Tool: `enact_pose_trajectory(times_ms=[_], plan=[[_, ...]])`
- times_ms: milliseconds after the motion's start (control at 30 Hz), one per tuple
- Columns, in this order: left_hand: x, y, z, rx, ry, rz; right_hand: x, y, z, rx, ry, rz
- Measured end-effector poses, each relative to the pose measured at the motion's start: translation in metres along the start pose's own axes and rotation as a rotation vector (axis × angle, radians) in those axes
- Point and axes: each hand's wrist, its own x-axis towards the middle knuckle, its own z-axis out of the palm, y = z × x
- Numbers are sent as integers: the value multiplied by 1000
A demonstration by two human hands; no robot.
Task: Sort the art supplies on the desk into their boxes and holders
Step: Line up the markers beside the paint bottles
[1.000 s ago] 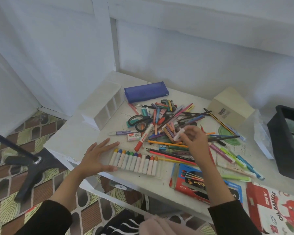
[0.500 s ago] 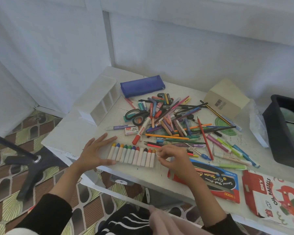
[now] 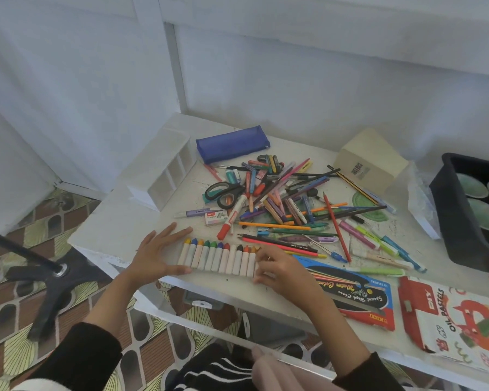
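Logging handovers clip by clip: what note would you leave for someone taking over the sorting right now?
Left hand: open, fingers straight, at the left end of the oil pastel row.
Right hand: fingers curled at the row's right end; grip unclear.
Done: pastels lined up at the near edge of the desk.
Left: row into the oil pastels box; the pile of pens and pencils probably into the white holder, blue pencil case and pencil box.

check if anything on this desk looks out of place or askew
The white holder seems tipped on its side at the back left, its empty compartments facing the crisscrossed heap of pens and pencils sprawled beside it.
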Motion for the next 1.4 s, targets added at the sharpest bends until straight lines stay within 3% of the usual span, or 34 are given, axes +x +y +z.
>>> enact_pose_trajectory(times_ms=[267, 467, 733, 900, 967, 1100, 1200, 1400], plan=[[1, -3, 1, 0, 9, 1, 1, -2, -1, 30, -39, 111], [2, -7, 2, 7, 20, 23, 1, -7, 6, -298, 18, 35], [2, -9, 2, -46, 17, 67, -6, -3, -3, -277, 44, 126], [-1, 17, 7, -184, 213, 69, -28, 16, -35, -209, 213, 281], [-1, 25, 12, -206, 275, 119, -41, 19, -47, -202, 138, 398], [1, 28, 22, 60, 197, 252, -61, 6, -58, -188, -170, 649], [2, 19, 28, 264, 142, 317, -68, -3, -56, -268, -305, 686], [9, 18, 27, 507, 102, 465, -66, -13, -54, -342, -270, 705]])
